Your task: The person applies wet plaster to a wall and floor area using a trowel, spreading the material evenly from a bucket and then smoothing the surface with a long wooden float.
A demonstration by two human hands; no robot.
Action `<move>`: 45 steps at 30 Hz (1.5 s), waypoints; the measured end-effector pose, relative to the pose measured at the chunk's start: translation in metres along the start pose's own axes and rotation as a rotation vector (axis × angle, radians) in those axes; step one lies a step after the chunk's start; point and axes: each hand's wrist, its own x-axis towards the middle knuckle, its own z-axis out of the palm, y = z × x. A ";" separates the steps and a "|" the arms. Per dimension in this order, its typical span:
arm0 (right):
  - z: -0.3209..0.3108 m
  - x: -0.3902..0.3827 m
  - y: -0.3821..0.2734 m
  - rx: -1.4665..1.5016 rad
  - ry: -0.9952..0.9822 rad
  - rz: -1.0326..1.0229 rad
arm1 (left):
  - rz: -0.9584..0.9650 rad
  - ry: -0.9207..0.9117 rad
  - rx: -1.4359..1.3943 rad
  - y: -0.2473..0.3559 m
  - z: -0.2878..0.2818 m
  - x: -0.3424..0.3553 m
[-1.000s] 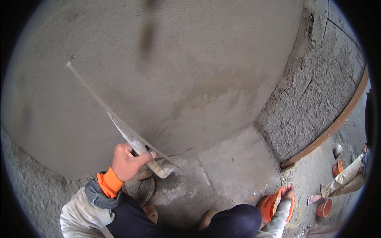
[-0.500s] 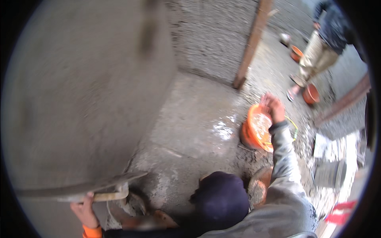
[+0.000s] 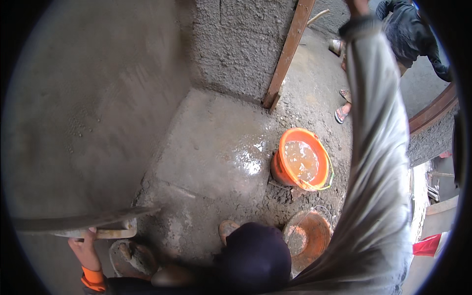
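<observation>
My left hand [image 3: 84, 251], with an orange cuff at the wrist, is closed round the pale handle of a plastering float [image 3: 118, 232]. The float's long flat blade [image 3: 81, 222] faces the grey wall at the lower left. My right hand [image 3: 358, 7] is raised far out at the top edge, beyond a long grey sleeve. The picture cuts off its fingers, so whether it holds anything cannot be seen. Left of that sleeve stands an orange bucket [image 3: 320, 172] of murky water, its yellow-green handle folded down. Below it is a dirtier orange bucket [image 3: 322, 233] with cement residue.
Smooth wet plaster covers the left wall [image 3: 108, 113]; the adjoining wall [image 3: 236, 49] is rough. A wooden post [image 3: 290, 51] leans there. Another person [image 3: 405, 34] stands at the upper right. A mortar-stained container [image 3: 130, 258] sits under the float; a dark rounded shape [image 3: 258, 255] hides nearby floor.
My right hand has left the orange water bucket and risen up to the top edge. My left hand still grips the float. The view has shifted, and the buckets appear farther left.
</observation>
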 end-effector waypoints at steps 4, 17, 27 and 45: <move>-0.064 -0.249 0.060 0.545 0.420 1.047 | 0.044 0.030 -0.030 -0.006 -0.004 -0.008; -0.217 -0.579 0.174 0.388 0.543 1.861 | 0.027 -0.030 -0.070 0.027 0.016 -0.011; 0.064 -0.301 -0.018 0.908 -0.705 1.219 | 0.069 -0.050 -0.102 0.045 0.022 -0.007; -0.200 -0.548 0.156 -0.316 0.022 1.819 | 0.028 -0.029 -0.104 0.037 -0.022 -0.021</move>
